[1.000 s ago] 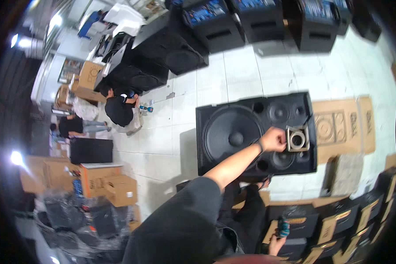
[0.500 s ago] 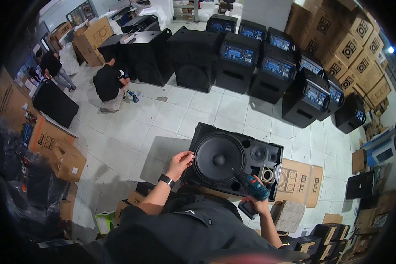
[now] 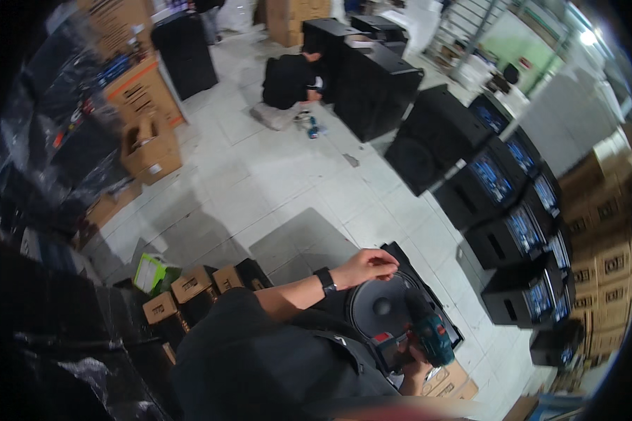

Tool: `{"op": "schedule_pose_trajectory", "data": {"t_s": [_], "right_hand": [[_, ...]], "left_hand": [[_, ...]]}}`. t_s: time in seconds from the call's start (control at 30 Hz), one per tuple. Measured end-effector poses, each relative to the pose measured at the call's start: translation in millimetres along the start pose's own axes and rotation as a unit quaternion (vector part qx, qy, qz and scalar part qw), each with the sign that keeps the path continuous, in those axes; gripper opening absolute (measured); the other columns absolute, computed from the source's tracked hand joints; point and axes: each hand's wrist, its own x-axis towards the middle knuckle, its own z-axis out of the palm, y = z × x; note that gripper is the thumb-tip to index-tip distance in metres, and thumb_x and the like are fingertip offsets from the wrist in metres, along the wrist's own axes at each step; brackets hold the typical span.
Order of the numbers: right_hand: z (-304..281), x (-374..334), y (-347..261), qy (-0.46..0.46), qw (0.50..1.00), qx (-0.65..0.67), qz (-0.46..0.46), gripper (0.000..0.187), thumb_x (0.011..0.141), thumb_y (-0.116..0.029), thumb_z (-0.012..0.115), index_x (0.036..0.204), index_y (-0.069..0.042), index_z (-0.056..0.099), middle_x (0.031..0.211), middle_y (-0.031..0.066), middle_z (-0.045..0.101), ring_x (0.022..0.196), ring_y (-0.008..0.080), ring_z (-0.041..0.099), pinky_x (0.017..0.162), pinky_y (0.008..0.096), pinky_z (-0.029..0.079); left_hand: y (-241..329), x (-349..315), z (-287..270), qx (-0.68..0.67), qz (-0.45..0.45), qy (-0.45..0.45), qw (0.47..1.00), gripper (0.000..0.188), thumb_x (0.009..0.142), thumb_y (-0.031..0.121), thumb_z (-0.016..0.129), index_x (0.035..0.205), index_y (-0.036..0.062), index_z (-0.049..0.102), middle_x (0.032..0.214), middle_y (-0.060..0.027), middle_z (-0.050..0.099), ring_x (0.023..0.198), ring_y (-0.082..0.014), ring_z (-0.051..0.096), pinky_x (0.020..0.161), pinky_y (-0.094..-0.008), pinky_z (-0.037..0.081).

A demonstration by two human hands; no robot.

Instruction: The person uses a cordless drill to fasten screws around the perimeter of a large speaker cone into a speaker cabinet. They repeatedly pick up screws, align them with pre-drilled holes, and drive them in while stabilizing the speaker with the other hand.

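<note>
In front of me lies a black speaker cabinet [image 3: 448, 313], face up, with a large round woofer cone [image 3: 379, 309] set in it. My left hand [image 3: 370, 266], with a dark watch on its wrist, hovers by the far edge of the woofer. Its thumb and fingers are pinched together; whatever they hold is too small to make out. My right hand [image 3: 416, 365] grips a green and black cordless drill [image 3: 434, 338] above the cabinet's right part. The drill's nose points away from me, and its body hides part of the cabinet.
A person [image 3: 288, 81] crouches on the tiled floor by tall black speakers [image 3: 376, 88]. Speakers with lit blue panels [image 3: 519, 228] line the right, before stacked cartons [image 3: 611, 266]. Small boxes [image 3: 189, 284] stand at my left. An open carton [image 3: 151, 151] sits farther off.
The whole view has swung left, so the surroundings sit farther right and tilted. My left hand has shifted toward the cabinet's far left corner. The drill remains in my right hand, its nose turned.
</note>
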Motion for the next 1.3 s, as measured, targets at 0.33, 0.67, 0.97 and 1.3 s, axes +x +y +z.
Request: {"op": "schedule_pose_trajectory", "data": {"t_s": [0.33,0.67,0.97,1.3], "right_hand": [[-11.9,22.7,-21.7,-0.015,0.997,-0.065,0.03,0.08,0.074,-0.021,0.082,0.145,0.005,0.055,0.122,0.0213,0.072,0.077,0.0223,0.071,0.068,0.0342,0.058],[-63.1,19.6,-58.6,-0.117,0.992,-0.026,0.047,0.119,0.07,-0.026,0.098,0.167,-0.003,0.034,0.142,0.0072,0.061,0.136,0.0239,0.06,0.116,0.0416,0.047],[-83.0,-3.2,-73.9,-0.157,0.988,-0.006,0.009,0.112,0.072,-0.03,0.094,0.165,-0.002,0.038,0.144,0.0094,0.062,0.135,0.0245,0.061,0.115,0.0419,0.047],[-84.1,-20.4,-66.1,-0.116,0.992,-0.043,-0.035,0.105,0.075,-0.031,0.09,0.164,-0.002,0.042,0.141,0.0094,0.066,0.126,0.0241,0.068,0.11,0.0416,0.053]], "left_hand": [[9.3,-20.2,26.4,-0.063,0.041,0.071,0.995,0.021,0.106,0.008,0.071,0.125,-0.0006,0.069,0.119,-0.0124,0.077,0.11,-0.0205,0.075,0.099,-0.0354,0.062],[26.6,-47.2,70.4,-0.039,0.143,0.132,0.98,0.023,0.103,0.013,0.076,0.124,0.0043,0.075,0.112,-0.007,0.078,0.103,-0.0167,0.076,0.095,-0.0328,0.064],[15.5,-51.0,133.9,-0.127,0.135,0.032,0.982,0.031,0.108,0.026,0.07,0.129,0.0041,0.067,0.119,-0.0104,0.076,0.109,-0.0222,0.076,0.098,-0.0386,0.066],[0.2,-47.1,142.5,-0.137,0.079,0.0,0.987,0.031,0.108,0.027,0.069,0.129,0.0034,0.067,0.121,-0.0128,0.075,0.107,-0.0223,0.077,0.098,-0.0373,0.067]]}}
